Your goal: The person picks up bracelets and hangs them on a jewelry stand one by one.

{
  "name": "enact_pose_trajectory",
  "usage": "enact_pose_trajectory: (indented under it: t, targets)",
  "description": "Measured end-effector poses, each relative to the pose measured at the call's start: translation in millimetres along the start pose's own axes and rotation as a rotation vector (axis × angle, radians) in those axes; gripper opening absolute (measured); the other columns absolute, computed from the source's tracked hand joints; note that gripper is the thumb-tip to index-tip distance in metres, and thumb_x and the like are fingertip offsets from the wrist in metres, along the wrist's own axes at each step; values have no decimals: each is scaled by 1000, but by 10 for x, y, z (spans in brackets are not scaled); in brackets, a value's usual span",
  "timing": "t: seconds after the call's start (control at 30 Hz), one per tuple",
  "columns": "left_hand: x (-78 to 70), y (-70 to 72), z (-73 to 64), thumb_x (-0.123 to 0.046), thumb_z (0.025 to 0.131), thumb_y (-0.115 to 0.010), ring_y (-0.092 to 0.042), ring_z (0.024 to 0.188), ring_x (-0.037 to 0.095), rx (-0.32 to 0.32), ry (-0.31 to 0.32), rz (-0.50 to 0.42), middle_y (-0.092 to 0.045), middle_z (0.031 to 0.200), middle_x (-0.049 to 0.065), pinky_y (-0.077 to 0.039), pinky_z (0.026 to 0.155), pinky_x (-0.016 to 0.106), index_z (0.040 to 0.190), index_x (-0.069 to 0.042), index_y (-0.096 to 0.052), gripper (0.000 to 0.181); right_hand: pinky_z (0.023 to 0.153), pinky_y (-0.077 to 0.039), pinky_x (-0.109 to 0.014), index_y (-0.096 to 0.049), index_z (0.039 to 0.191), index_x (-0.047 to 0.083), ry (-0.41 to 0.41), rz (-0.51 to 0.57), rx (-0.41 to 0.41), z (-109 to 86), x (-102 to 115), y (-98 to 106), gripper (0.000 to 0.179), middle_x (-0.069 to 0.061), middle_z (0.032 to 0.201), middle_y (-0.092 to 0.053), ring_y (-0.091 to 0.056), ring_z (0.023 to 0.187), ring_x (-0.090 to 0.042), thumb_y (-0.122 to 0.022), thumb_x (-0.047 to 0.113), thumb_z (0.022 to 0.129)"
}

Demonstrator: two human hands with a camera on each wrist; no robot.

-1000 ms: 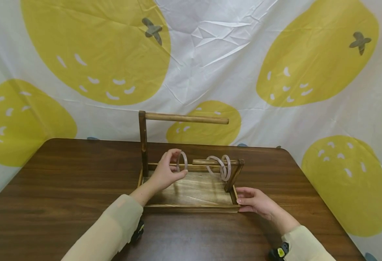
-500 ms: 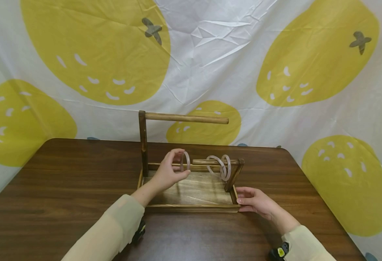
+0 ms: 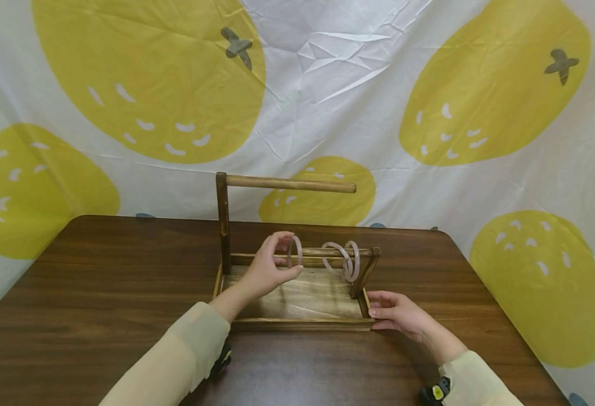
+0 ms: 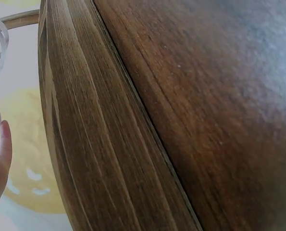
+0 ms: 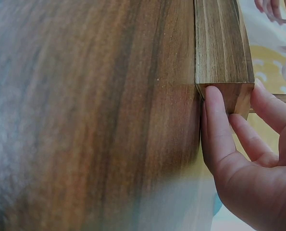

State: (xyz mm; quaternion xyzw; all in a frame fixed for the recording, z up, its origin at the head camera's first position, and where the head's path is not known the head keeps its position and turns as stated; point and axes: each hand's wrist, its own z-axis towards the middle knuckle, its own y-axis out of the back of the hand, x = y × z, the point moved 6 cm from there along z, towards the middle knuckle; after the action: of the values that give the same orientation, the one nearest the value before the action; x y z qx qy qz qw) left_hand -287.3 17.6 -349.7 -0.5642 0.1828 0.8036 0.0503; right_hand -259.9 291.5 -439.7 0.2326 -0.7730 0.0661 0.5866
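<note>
In the head view my left hand [image 3: 267, 272] pinches a pale translucent bangle [image 3: 300, 252] between thumb and fingers, held upright. It stands at the free left end of the lower bar [image 3: 313, 252] of a wooden rack [image 3: 302, 321]; I cannot tell whether the bar's tip is inside it. Several similar bangles [image 3: 356, 264] hang on that bar towards its right post. My right hand [image 3: 399, 316] grips the right front corner of the rack's tray base, thumb at the rim, fingers against the outside. The right wrist view shows these fingers [image 5: 217, 108] touching the end face.
The rack's upper bar [image 3: 289, 183] reaches rightward from a tall left post [image 3: 223, 225], with nothing hung on it. Beneath is a brown wooden table [image 3: 124, 282]. A white cloth [image 3: 327, 101] with yellow fruit prints hangs behind.
My left hand has moved slightly right with the bangle, bringing it to the lower bar's free end. My right hand, the rack and the hanging bangles have stayed still.
</note>
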Motion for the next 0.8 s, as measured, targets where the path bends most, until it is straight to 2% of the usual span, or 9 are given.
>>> enact_pose_trajectory:
  t: [0.27, 0.8]
  targets:
    - [-49, -29, 17, 1, 80, -67, -45, 115, 39, 4, -5, -3, -43, 125, 26, -48, 92, 52, 132, 7, -38, 60, 82, -55, -34, -21, 138, -19, 5, 3, 5, 8, -5, 6, 65, -32, 126, -46, -60, 93, -11, -58, 7, 91]
    - [-55, -140, 80, -2, 82, -66, -43, 119, 40, 49, 4, -18, -41, 127, 27, -46, 95, 50, 134, 5, -35, 60, 83, -55, -35, -22, 138, -19, 4, -1, -2, 4, -3, 2, 65, -35, 128, -42, -60, 95, -12, -58, 7, 91]
